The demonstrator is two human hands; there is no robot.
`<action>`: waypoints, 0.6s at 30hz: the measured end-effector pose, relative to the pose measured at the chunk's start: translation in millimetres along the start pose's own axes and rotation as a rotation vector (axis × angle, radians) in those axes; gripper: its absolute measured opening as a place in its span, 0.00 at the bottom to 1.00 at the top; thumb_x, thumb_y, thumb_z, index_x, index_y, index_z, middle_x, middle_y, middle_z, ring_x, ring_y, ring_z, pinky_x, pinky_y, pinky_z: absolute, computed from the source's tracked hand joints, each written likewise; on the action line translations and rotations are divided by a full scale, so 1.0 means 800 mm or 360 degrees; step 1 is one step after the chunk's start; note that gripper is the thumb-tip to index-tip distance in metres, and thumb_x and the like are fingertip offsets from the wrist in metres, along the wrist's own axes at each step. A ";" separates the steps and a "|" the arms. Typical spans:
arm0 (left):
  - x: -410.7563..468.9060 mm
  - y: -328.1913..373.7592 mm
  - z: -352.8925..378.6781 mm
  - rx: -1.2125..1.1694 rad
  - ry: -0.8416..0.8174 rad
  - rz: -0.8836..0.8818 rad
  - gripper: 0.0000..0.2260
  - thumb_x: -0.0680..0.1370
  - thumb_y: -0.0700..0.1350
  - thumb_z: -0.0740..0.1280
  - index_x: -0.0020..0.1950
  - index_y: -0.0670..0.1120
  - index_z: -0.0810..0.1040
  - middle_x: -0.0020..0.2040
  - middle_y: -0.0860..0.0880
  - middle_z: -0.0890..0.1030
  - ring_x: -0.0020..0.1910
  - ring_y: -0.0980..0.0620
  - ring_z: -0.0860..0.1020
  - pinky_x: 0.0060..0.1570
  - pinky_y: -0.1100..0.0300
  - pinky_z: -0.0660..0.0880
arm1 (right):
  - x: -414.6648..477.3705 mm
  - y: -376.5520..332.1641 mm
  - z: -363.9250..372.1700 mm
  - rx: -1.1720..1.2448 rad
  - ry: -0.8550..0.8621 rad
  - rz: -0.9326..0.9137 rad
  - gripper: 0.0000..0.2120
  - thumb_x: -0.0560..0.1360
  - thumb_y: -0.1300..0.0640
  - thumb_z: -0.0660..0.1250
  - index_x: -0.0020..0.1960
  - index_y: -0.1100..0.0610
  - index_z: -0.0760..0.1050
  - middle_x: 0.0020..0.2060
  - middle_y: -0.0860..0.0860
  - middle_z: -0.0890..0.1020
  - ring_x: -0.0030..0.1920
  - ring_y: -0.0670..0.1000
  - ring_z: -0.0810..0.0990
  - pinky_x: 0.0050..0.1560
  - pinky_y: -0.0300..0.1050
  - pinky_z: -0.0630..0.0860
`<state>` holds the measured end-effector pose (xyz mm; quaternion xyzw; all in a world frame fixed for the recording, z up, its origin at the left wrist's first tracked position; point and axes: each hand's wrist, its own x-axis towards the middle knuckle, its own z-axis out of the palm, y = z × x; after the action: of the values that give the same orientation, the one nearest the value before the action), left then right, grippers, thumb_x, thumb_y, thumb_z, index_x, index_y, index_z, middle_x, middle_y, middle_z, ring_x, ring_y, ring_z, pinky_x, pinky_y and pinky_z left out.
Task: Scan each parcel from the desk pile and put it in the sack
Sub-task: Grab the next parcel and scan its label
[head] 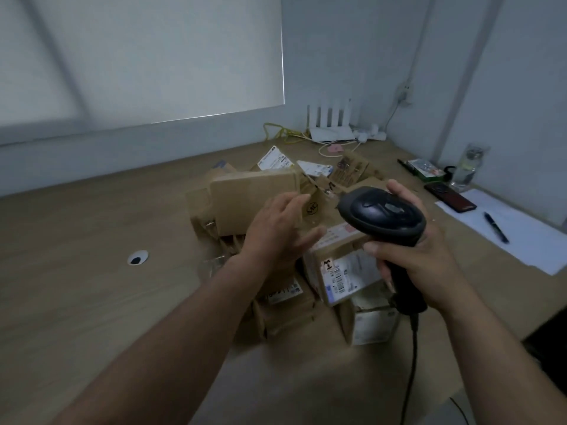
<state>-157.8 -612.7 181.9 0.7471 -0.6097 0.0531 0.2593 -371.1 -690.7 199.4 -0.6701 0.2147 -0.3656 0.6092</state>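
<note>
A pile of brown cardboard parcels (254, 197) with white shipping labels lies in the middle of the wooden desk (76, 240). My right hand (420, 256) grips a black corded barcode scanner (383, 214) by its handle, its head pointing left over the pile. My left hand (279, 228) hovers with fingers spread above the parcels, just left of a small labelled parcel (343, 271). It holds nothing. No sack is in view.
A white router (331, 133) with yellow cables sits at the back wall. On the right lie a dark phone (449, 196), a pen (496, 227) on white paper (521, 237), a glass jar (468, 167) and a green box. A cable hole (137, 257) is on the left.
</note>
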 end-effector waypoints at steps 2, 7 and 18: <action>0.007 0.018 0.012 -0.0042 -0.0150 -0.0017 0.27 0.78 0.59 0.64 0.74 0.49 0.66 0.71 0.48 0.69 0.69 0.50 0.67 0.66 0.53 0.69 | 0.001 0.003 -0.014 0.0014 -0.0031 -0.0006 0.43 0.65 0.74 0.72 0.70 0.40 0.65 0.59 0.59 0.78 0.24 0.53 0.74 0.23 0.44 0.73; 0.006 0.049 0.043 -0.0009 -0.0667 -0.0199 0.29 0.79 0.64 0.57 0.76 0.51 0.61 0.73 0.46 0.64 0.70 0.46 0.64 0.67 0.50 0.64 | 0.000 0.012 -0.054 0.0126 -0.0183 0.0030 0.43 0.59 0.64 0.76 0.67 0.35 0.68 0.57 0.59 0.79 0.26 0.55 0.74 0.26 0.48 0.73; -0.028 0.092 0.060 -0.0145 -0.0663 -0.0733 0.40 0.75 0.57 0.69 0.78 0.64 0.45 0.64 0.47 0.64 0.62 0.47 0.67 0.63 0.52 0.68 | -0.008 0.043 -0.121 0.0291 -0.0330 0.0041 0.43 0.61 0.62 0.80 0.71 0.44 0.67 0.56 0.58 0.78 0.27 0.60 0.74 0.25 0.49 0.74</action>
<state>-244.0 -623.3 155.8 0.8480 -0.4662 -0.1886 0.1673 -442.4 -755.3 163.7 -0.6431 0.1249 -0.3046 0.6914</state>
